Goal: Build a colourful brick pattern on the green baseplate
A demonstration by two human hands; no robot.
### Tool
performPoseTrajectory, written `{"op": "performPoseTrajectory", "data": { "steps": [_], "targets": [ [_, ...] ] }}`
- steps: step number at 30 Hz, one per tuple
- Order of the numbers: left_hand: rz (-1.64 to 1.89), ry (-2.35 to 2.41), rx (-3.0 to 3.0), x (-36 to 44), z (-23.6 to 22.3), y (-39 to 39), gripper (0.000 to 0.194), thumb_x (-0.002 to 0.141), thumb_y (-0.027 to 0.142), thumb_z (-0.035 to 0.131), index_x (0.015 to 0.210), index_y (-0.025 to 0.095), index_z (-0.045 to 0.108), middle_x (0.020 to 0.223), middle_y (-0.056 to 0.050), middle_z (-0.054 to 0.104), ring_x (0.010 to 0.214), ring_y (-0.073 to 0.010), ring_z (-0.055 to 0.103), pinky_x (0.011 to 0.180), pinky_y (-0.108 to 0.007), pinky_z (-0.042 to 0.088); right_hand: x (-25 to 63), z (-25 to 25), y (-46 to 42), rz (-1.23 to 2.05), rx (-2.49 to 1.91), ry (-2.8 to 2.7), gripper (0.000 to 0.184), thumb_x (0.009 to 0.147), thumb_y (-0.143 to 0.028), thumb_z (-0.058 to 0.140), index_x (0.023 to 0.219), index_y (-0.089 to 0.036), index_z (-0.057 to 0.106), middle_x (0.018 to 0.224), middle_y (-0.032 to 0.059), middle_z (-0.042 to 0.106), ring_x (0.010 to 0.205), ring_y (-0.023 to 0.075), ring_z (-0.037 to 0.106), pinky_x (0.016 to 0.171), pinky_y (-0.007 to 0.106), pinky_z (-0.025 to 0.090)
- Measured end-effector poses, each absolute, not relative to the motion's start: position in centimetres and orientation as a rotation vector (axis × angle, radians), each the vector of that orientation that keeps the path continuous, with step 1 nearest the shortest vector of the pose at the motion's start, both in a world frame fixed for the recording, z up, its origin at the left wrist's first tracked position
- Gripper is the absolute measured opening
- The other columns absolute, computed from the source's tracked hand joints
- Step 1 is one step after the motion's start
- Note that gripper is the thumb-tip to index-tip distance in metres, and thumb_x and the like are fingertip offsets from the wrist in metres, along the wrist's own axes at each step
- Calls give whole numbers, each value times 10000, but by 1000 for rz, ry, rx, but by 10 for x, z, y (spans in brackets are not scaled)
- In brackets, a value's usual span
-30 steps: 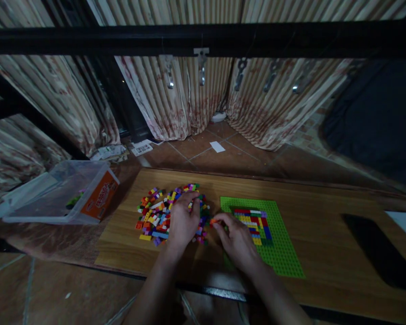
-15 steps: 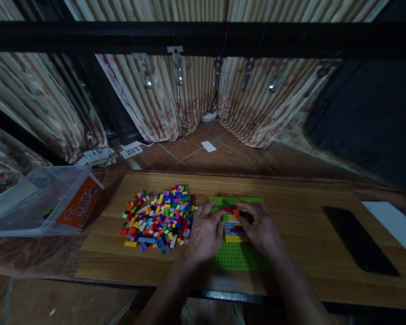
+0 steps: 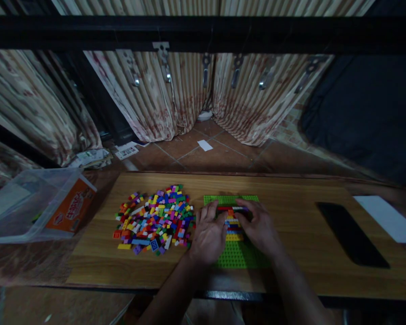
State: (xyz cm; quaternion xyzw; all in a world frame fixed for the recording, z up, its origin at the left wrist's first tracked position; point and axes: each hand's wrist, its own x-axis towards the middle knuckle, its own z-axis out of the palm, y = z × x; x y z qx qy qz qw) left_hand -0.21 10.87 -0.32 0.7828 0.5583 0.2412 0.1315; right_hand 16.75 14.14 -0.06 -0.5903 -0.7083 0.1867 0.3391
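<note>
A green studded baseplate lies on the wooden table under both hands. On it is a low build of toy bricks in rows of yellow, blue, red and orange. My left hand grips the build from the left, fingers bent at its far edge and thumb against its side. My right hand holds the opposite side in the same way, with a red and white row between the fingertips. The hands hide the sides of the build.
A heap of loose, many-coloured bricks spreads left of the baseplate. A clear plastic bin with an orange label stands beyond the table's left end. On the right lie a black flat object and a white sheet.
The view has turned slightly to the right. My fingers have shifted a little, and more of the red and white row shows between them.
</note>
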Motion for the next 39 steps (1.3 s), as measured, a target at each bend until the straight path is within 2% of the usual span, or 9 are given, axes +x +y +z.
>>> {"op": "performPoseTrajectory", "data": {
  "steps": [6,13,21,27,33,39],
  "targets": [
    [673,1635,2294,-1,-2,109,328,892,229,480,1207,229,572,1431,-104,390,1275,-293,383,1048,-495,361,164,-7,147,547,-1612,-1773,358,809,-338,543,1120,-205,658,1089,89,672,1048,251,571,935,452,443],
    [612,1649,2317,0,0,109,327,900,226,457,1208,219,567,1423,-116,400,1275,-298,385,1036,-509,368,159,-16,153,722,-1660,-1572,353,750,-342,598,1057,-191,687,1059,88,699,1007,244,626,939,440,462],
    [585,1640,2348,3,-4,109,346,893,207,449,1220,172,557,1410,-148,414,1281,-312,381,1046,-512,359,153,-6,159,893,-1693,-1380,288,644,-336,665,873,-175,733,865,63,748,791,226,692,770,363,542],
    [594,1637,2336,5,-6,108,361,894,191,438,1234,174,560,1400,-153,436,1268,-320,400,1025,-519,378,155,-6,161,941,-1678,-1398,267,636,-322,677,856,-181,732,814,47,746,759,221,690,735,353,544],
    [817,1587,2233,-9,4,109,320,899,219,476,1193,188,597,1374,-117,480,1250,-271,443,1061,-463,377,163,-9,161,961,-1645,-1396,337,684,-397,680,938,-180,725,906,73,747,821,235,689,779,389,533],
    [1285,1721,1854,-59,22,125,253,894,198,493,1095,177,644,1231,-99,607,1189,-213,526,1042,-409,415,157,4,154,677,-1578,-1261,367,763,-469,624,960,-174,718,959,105,737,909,257,672,823,413,507]
  ]
}}
